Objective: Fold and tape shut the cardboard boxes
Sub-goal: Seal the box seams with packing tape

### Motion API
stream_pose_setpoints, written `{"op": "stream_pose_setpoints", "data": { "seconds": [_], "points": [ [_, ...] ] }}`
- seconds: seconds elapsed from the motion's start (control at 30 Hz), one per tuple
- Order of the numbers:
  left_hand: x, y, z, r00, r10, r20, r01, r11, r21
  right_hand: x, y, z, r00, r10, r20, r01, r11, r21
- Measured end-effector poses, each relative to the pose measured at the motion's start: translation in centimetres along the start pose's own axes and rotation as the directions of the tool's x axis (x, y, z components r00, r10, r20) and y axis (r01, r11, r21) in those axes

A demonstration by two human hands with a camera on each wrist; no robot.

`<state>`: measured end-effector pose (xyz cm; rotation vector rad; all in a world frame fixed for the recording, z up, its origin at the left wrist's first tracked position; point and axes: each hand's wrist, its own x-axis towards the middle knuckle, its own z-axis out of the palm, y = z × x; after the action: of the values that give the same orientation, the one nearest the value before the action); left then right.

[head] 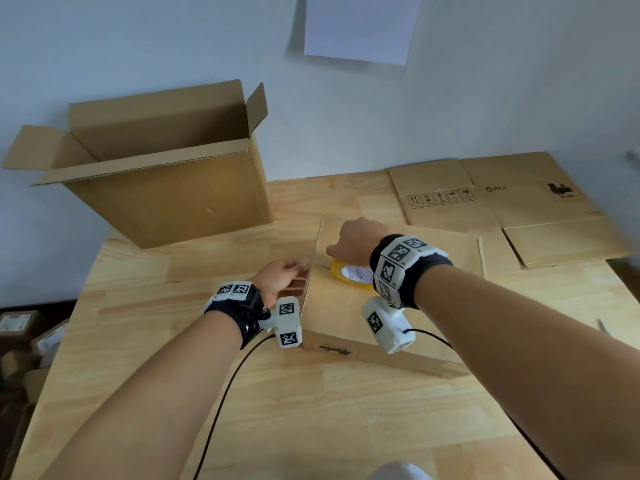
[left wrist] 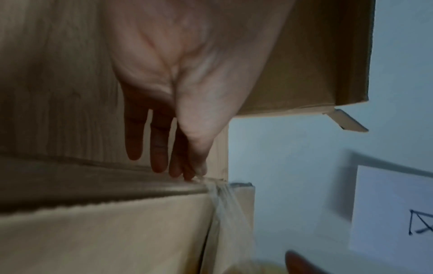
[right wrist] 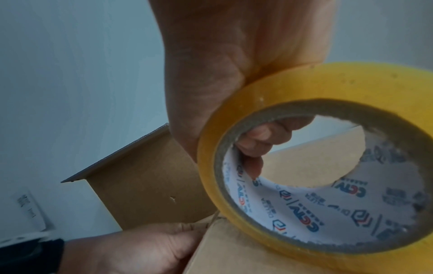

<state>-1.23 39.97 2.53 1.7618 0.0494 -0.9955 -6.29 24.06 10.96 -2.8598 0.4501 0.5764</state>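
On box [head: 391, 306]: tape roll [head: 349, 276] upright.

Wooden table [head: 138, 358] under open box [head: 166, 199], flat box [head: 398, 317], flattened cardboard [head: 502, 195].

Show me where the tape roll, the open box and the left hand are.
tape roll [right wrist: 328, 83], right wrist view, yellow outer band.
open box [head: 173, 199], head view, front wall.
left hand [head: 280, 277], head view, back of hand.

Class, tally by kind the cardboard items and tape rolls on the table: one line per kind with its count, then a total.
Open boxes: 1, the open box at the back left.
Closed boxes: 1, the closed box under both hands.
Flattened cardboard: 1 patch, the flat cardboard at the back right; how many sheets it holds I cannot tell.
Tape rolls: 1, the tape roll.
Total: 4
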Motion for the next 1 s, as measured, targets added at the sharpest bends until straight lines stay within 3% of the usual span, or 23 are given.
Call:
{"op": "stream_pose_setpoints", "data": {
  "seconds": [0.17, 0.37, 0.5, 0.57, 0.63, 0.67, 0.73, 0.8, 0.87, 1.0],
  "points": [
    [0.7, 0.0, 0.1, 1.000, 0.004, -0.002, -0.003, 0.973, 0.233, 0.3, 0.0, -0.1, 1.000, 0.001, -0.011, 0.000, 1.000, 0.016],
    [1.0, 0.8, 0.6, 1.000, 0.013, 0.015, -0.019, 0.878, 0.477, 0.3, 0.1, -0.1, 1.000, 0.010, -0.022, -0.010, 1.000, 0.015],
    [0.3, 1.7, 0.0, 0.991, -0.131, 0.039, 0.078, 0.779, 0.622, 0.3, 0.1, 0.0, 1.000, 0.013, -0.024, -0.013, 1.000, 0.011],
    [-0.1, 1.2, 0.0, 0.976, -0.217, -0.004, 0.163, 0.722, 0.673, 0.3, 0.0, 0.0, 1.000, 0.014, -0.026, -0.014, 1.000, 0.011],
    [-0.5, 0.8, 0.0, 0.966, -0.257, -0.031, 0.217, 0.740, 0.637, 0.3, 0.0, 0.0, 1.000, 0.015, -0.023, -0.014, 1.000, 0.016],
    [-0.6, 0.8, -0.2, 0.975, -0.221, -0.006, 0.185, 0.798, 0.573, 0.3, 0.0, 0.0, 1.000, 0.013, -0.021, -0.013, 1.000, 0.018],
    [-0.8, 1.2, -0.8, 0.996, -0.076, 0.046, 0.052, 0.918, 0.394, 0.4, 0.0, -0.1, 1.000, 0.011, -0.022, -0.011, 1.000, 0.016],
    [-1.3, 1.7, -1.1, 0.998, 0.055, 0.018, -0.058, 0.971, 0.230, 0.4, -0.1, -0.1, 1.000, 0.012, -0.020, -0.011, 1.000, 0.012],
    [-1.5, 2.0, -0.6, 0.995, 0.102, -0.009, -0.101, 0.990, 0.100, 0.3, -0.1, -0.1, 1.000, 0.017, -0.019, -0.017, 1.000, 0.012],
    [-1.6, 1.8, 0.7, 0.996, 0.084, -0.021, -0.085, 0.996, -0.034, 0.1, 0.1, -0.2, 1.000, 0.020, -0.015, -0.020, 1.000, 0.010]
  ]
}}
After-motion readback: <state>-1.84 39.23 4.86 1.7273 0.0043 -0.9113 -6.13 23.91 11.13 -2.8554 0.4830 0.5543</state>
